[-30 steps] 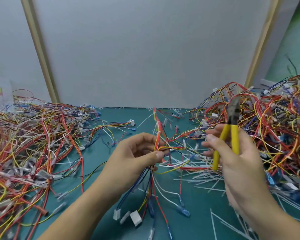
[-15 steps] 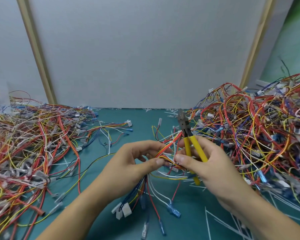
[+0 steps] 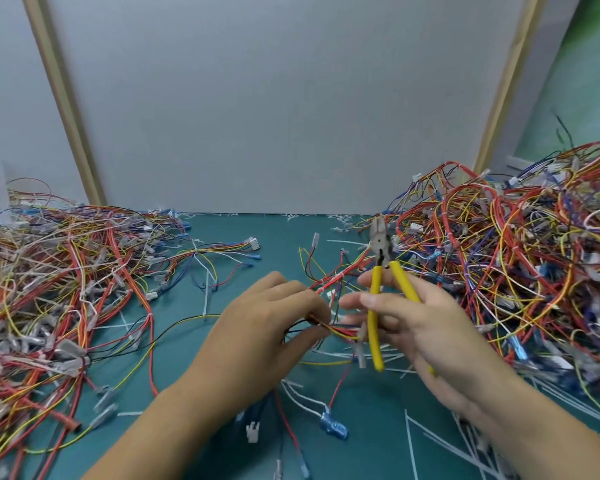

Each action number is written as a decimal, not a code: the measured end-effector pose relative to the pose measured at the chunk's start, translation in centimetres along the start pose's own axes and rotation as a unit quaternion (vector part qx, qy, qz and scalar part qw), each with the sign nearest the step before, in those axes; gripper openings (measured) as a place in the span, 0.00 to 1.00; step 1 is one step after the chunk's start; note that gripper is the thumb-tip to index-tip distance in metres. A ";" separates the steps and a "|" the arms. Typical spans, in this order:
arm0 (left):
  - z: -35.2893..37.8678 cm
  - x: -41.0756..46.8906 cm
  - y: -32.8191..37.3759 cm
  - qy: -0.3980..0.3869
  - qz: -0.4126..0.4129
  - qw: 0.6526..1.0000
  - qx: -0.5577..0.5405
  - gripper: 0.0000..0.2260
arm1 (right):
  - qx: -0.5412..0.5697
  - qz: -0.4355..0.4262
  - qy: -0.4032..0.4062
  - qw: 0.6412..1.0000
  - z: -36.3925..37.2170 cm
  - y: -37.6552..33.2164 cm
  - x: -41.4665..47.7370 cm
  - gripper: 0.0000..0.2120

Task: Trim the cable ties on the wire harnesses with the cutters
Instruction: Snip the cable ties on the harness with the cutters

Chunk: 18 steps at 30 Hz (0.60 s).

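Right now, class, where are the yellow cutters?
In the head view, right of centre: the right hand holds the cutters, tips pointing away, between the harness in the left hand and the right wire pile.

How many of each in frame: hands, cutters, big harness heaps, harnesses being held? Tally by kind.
Hands: 2, left hand and right hand
Cutters: 1, yellow-handled cutters held in the right hand
Harness heaps: 2, left heap and right heap
Held harness: 1, held harness pinched in the left hand
Total: 6
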<state>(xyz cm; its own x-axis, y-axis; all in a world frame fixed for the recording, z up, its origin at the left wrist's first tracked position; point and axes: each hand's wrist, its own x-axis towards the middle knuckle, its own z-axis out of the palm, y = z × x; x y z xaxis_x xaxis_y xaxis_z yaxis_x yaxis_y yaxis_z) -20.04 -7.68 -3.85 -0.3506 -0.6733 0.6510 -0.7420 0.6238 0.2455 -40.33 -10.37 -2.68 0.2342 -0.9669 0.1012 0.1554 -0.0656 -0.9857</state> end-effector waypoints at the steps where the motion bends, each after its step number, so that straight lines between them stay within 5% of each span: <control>1: 0.0 0.0 0.0 0.017 -0.022 0.999 -0.018 0.03 | -0.005 -0.021 0.010 1.000 -0.2 -0.3 0.1 0.07; 6: 0.3 -0.1 0.1 0.074 -0.120 0.976 -0.167 0.03 | -0.004 -0.106 -0.002 0.994 -0.5 -1.0 0.1 0.10; 11: 0.8 0.0 -0.1 0.040 -0.141 0.946 -0.289 0.06 | -0.028 -0.087 -0.086 0.992 0.8 0.8 -0.1 0.09; 18: 1.2 0.1 -0.2 0.023 -0.160 0.908 -0.386 0.07 | 0.019 -0.043 -0.073 0.996 0.7 1.0 0.5 0.11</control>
<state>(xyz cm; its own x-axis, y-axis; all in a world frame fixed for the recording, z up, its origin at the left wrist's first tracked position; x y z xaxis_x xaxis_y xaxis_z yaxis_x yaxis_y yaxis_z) -20.61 -8.36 -4.75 -0.1499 -0.8632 0.4822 -0.1741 0.5031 0.8465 -39.37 -10.79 -3.56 0.3552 -0.9116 0.2068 0.2174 -0.1346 -0.9668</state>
